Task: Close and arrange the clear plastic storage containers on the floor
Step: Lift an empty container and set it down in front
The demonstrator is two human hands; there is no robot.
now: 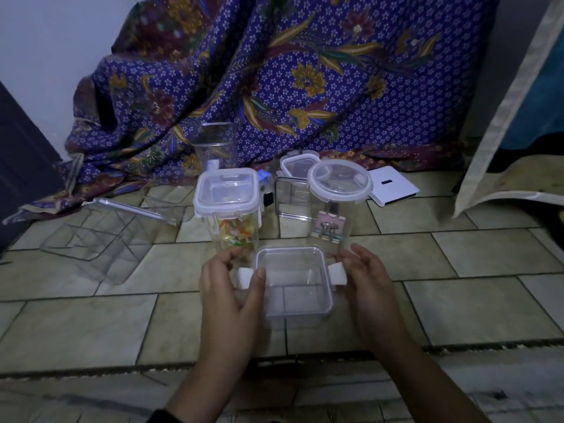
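Observation:
A small square clear container (294, 285) with its lid on stands on the tiled floor between my hands; its white side latches stick out. My left hand (230, 288) grips its left side, thumb on the left latch. My right hand (364, 285) touches the right latch. Behind it stand a tall square lidded container (229, 206) with colourful bits inside and a tall round lidded container (334, 206) holding binder clips. Further back are a lidded square container (293, 184) and an open tall container (215, 145).
A large clear divided box (100, 236) lies open at the left. A white flat device (393, 186) rests at the back right. Blue patterned cloth (274, 80) drapes behind everything. A woven mat edge (91, 370) runs across the floor near me.

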